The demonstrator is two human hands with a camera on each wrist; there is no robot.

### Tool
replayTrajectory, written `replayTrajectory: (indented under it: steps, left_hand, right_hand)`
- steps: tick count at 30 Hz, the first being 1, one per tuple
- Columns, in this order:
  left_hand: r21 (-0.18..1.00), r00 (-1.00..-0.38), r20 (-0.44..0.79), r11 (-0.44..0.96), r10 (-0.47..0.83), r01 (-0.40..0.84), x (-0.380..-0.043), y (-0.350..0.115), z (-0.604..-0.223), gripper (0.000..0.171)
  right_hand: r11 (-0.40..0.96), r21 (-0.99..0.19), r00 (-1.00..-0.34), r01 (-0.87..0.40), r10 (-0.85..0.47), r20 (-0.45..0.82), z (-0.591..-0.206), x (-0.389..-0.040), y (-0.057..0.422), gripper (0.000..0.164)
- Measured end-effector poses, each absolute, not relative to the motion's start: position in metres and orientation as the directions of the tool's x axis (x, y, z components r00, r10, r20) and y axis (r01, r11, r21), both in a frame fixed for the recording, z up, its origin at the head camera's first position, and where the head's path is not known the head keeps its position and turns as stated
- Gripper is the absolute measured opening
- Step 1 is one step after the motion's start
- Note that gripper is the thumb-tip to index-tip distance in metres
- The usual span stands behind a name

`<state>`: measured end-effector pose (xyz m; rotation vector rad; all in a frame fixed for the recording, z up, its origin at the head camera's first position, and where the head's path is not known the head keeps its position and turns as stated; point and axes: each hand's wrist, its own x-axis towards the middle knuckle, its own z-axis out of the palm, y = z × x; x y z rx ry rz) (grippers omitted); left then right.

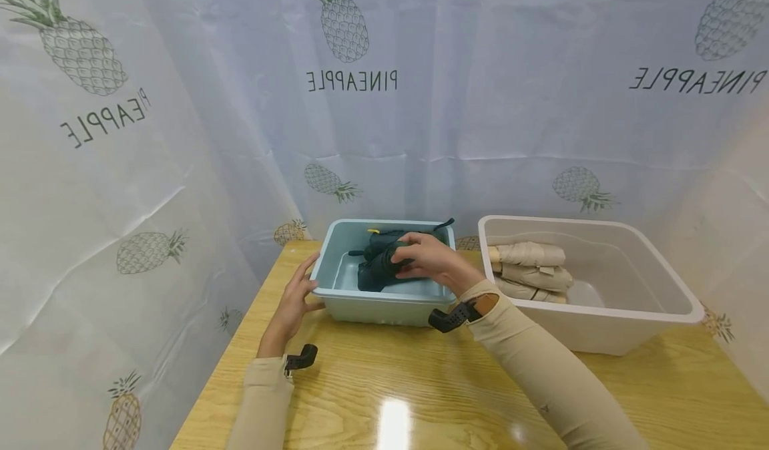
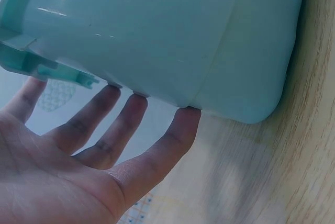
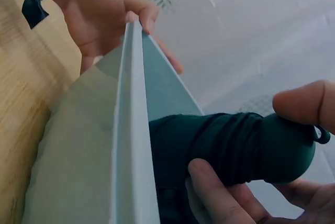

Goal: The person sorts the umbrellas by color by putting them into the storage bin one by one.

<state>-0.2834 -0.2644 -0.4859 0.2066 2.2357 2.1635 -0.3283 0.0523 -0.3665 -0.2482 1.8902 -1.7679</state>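
My right hand (image 1: 431, 258) grips a dark green folded umbrella (image 3: 230, 145) by its rounded handle end, thumb on one side and fingers on the other. A small loop (image 3: 322, 134) sticks out from the handle tip. The umbrella's cloth part slopes down into the light blue bin (image 1: 384, 295), beside other dark folded umbrellas (image 1: 384, 238). At the bin's left end is my left hand (image 1: 293, 303), its fingertips against the outer wall and a finger over the rim, as the right wrist view shows.
To the right stands a larger whitish bin (image 1: 637, 313), with several beige folded umbrellas (image 1: 535, 276) stacked at its left end. Both bins sit on a wooden table (image 1: 360, 383). A pineapple-print curtain (image 1: 456, 129) hangs close behind and along the sides.
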Motion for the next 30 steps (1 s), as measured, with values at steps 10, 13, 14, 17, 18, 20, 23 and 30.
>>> replayTrajectory:
  steps: [10, 13, 14, 17, 18, 20, 23, 30]
  left_hand:
    - [0.997, -0.991, 0.077, 0.019, 0.112, 0.080, -0.282, -0.264, -0.487, 0.064]
    - [0.997, -0.991, 0.078, 0.017, 0.107, 0.080, -0.281, -0.264, -0.487, 0.064]
    - [0.997, -0.991, 0.078, 0.018, 0.106, 0.080, -0.281, -0.263, -0.487, 0.064]
    - [0.997, -0.991, 0.077, 0.017, 0.105, 0.079, -0.280, -0.261, -0.486, 0.064]
    - [0.997, -0.991, 0.077, 0.018, 0.108, 0.080, -0.280, -0.261, -0.486, 0.064]
    - [0.996, -0.991, 0.080, 0.019, 0.110, 0.083, -0.280, -0.259, -0.486, 0.065]
    - [0.996, -0.990, 0.084, 0.020, 0.111, 0.086, -0.279, -0.258, -0.485, 0.065]
    - [0.996, -0.992, 0.086, 0.028, 0.098, 0.089, -0.275, -0.259, -0.484, 0.065]
  right_hand:
    - [0.257, -0.939, -0.814, 0.227, -0.480, -0.328, -0.376, -0.347, 0.035, 0.061]
    - [0.275, -0.928, -0.808, 0.250, -0.470, -0.356, -0.382, -0.350, 0.031, 0.067]
    - [0.283, -0.925, -0.808, 0.255, -0.464, -0.365, -0.384, -0.351, 0.030, 0.069]
    - [0.310, -0.915, -0.811, 0.257, -0.446, -0.379, -0.389, -0.352, 0.030, 0.067]
    - [0.313, -0.913, -0.812, 0.261, -0.440, -0.383, -0.390, -0.352, 0.031, 0.064]
    - [0.315, -0.911, -0.815, 0.267, -0.432, -0.388, -0.392, -0.352, 0.032, 0.054]
    - [0.297, -0.917, -0.815, 0.268, -0.438, -0.380, -0.394, -0.352, 0.035, 0.040]
    - [0.193, -0.931, -0.840, 0.308, -0.404, -0.362, -0.398, -0.350, 0.043, 0.057]
